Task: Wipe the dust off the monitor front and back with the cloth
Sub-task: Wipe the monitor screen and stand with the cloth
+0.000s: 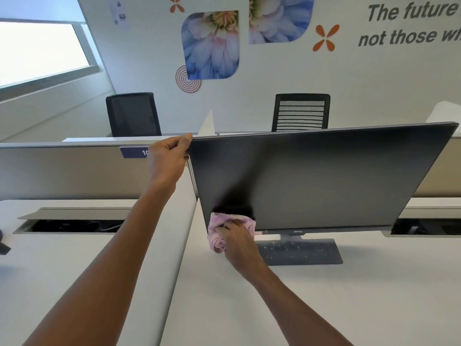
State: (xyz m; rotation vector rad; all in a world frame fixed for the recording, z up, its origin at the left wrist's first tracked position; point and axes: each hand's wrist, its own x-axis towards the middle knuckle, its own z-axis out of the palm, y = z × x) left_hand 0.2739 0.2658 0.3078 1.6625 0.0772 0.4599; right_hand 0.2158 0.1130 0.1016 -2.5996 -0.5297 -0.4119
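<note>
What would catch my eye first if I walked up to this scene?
A big dark monitor fills the middle right, tilted on its stand. The right hand presses a pink cloth to its lower left corner, while the left hand grips its upper left corner.

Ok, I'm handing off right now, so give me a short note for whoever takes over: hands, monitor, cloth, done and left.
Left hand grips the monitor's top left corner, steadying it.
Right hand holds the bunched pink cloth against the screen's lower left corner.
Monitor stands on its base on the white desk, screen off.
Done: cannot tell how much of the front is wiped.
Left: rest of the front, then the back.
</note>
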